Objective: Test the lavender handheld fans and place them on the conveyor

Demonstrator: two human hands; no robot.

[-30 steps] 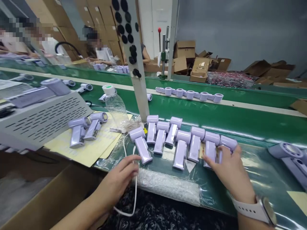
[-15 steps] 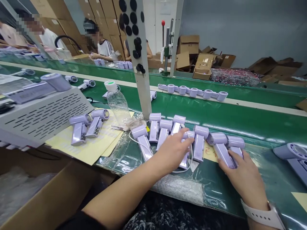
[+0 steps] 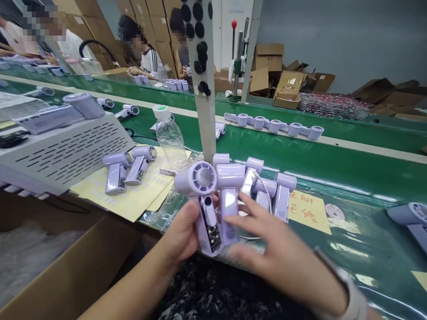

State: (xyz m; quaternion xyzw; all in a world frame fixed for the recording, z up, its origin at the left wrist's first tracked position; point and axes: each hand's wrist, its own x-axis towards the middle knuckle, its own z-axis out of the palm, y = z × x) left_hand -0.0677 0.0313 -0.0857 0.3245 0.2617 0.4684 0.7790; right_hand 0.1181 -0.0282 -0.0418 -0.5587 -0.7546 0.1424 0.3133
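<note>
From my end: green bench point(image 3: 343, 242) runs across the view, with the vented grey case point(image 3: 73, 151) on the left. Yellow sheets point(image 3: 133, 209) lie in front of it, bearing two lilac fans point(image 3: 115, 175); clear bottle point(image 3: 171, 138) stands just behind the sheets.

Right hand point(image 3: 276, 240) is blurred: fingers spread, tips over the handle of the second fan point(image 3: 230, 199). Can't tell whether they grip it or only touch it. Left hand point(image 3: 183, 229) is closed round the handle of the open fan point(image 3: 208, 209), thumb on the near side. Both fans are up at the bench's near edge, side by side, heads on top, handles down.

More fans point(image 3: 283, 195) lie on the bench behind, white cable point(image 3: 267, 191) looped across some. Smallest item I care about: circuit board point(image 3: 213, 238), bare in the lower handle of the open fan.

Step in hand, my read: handling the pair, open side towards me. Next move calls for a settled right grip on the second fan, left fingers kept off the board.
</note>
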